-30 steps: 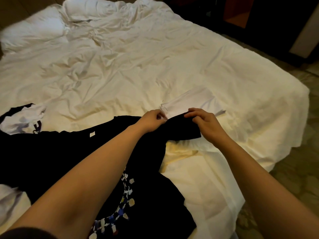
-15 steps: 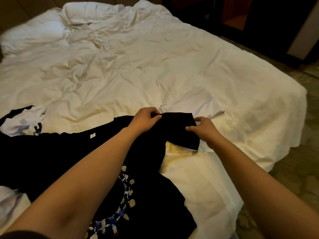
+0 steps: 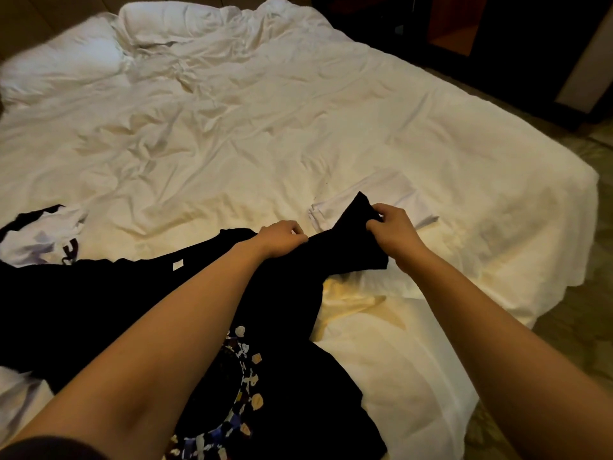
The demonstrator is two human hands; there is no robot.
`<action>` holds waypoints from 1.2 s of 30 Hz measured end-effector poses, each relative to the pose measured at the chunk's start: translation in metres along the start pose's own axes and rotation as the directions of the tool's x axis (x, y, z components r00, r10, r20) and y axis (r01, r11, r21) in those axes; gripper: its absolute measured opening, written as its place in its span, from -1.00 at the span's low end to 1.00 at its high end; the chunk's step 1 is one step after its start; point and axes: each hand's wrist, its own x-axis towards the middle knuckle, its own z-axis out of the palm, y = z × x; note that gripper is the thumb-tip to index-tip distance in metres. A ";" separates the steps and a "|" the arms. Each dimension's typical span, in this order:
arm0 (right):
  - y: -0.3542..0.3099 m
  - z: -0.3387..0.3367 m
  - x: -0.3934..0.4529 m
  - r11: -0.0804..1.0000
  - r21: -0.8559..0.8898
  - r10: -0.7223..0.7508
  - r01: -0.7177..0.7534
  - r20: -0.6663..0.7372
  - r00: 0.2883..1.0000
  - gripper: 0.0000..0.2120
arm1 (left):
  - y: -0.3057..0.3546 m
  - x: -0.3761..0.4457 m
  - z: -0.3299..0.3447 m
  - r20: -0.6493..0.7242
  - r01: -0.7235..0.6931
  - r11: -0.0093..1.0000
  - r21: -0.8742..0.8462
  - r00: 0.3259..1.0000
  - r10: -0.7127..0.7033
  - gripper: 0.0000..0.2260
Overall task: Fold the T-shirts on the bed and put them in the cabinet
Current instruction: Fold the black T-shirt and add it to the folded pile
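The right hand (image 3: 391, 227) pinches the end of a sleeve of the black T-shirt (image 3: 282, 310), thumb and fingers closed on the cloth and lifting its corner off the bed (image 3: 232, 144). The left hand (image 3: 282, 237) grips the same sleeve nearer the shoulder, fingers curled into the fabric. Held at two points like this, the sleeve is stretched taut between them, which I take to be a way of straightening it before it is turned in over the body of the shirt.

The rest of the shirt lies spread toward the near left, its printed design (image 3: 242, 393) face up between the forearms. Just beyond the raised sleeve sits a folded white garment (image 3: 398, 197), touching or nearly touching it; it could get dragged if the sleeve swings far. At the far left lies a crumpled white and black garment (image 3: 43, 237), not yet folded. A dark cabinet (image 3: 497, 34) stands beyond the bed's far right corner, well apart.
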 end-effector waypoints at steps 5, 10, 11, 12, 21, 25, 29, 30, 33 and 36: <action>0.007 -0.003 0.003 0.999 0.050 -0.017 0.018 -0.022 1.000 -0.87 | 0.006 0.013 -0.006 -0.149 -0.134 0.980 -0.148 0.983 0.112 -0.89; 0.019 0.002 0.009 0.998 0.042 -0.038 0.044 -0.139 0.989 -0.83 | 0.009 0.025 -0.001 -0.444 -0.154 0.918 -0.365 0.895 -0.027 -0.95; 0.021 0.003 0.010 0.999 0.029 -0.033 0.038 -0.147 0.989 -0.84 | 0.010 0.027 0.003 -0.444 -0.117 0.947 -0.298 0.895 -0.029 -0.95; 0.022 0.003 0.011 0.999 0.024 -0.022 0.026 -0.153 0.988 -0.84 | 0.011 0.028 0.008 -0.443 -0.082 0.973 -0.217 0.896 -0.024 -0.94; 0.026 -0.002 0.016 1.000 0.006 -0.008 0.009 -0.103 0.995 -0.77 | 0.090 0.023 0.025 -0.276 -0.318 0.945 -0.074 0.918 0.287 -0.66; 0.025 -0.006 0.010 1.000 0.020 -0.005 0.007 -0.126 0.992 -0.86 | 0.109 0.033 0.020 -0.191 -0.238 0.969 -0.073 0.956 0.220 -0.81; 0.028 -0.007 -0.004 0.995 0.050 0.089 -0.085 -0.088 0.992 -0.76 | 0.117 0.037 0.010 -0.330 -0.263 0.964 -0.042 0.914 0.235 -0.86; 0.031 -0.007 -0.006 0.994 0.034 0.109 -0.107 -0.069 0.992 -0.71 | 0.119 0.037 0.008 -0.373 -0.258 0.966 0.002 0.896 0.241 -0.84; 0.029 -0.010 -0.011 0.992 -0.027 0.118 -0.119 -0.056 0.991 -0.66 | 0.126 0.032 -0.002 -0.406 -0.227 0.974 -0.006 0.891 0.205 -0.84; 0.017 -0.011 -0.015 0.997 -0.047 0.061 -0.064 -0.065 0.996 -0.75 | 0.134 0.027 -0.012 -0.338 -0.232 0.943 -0.237 0.930 0.144 -0.91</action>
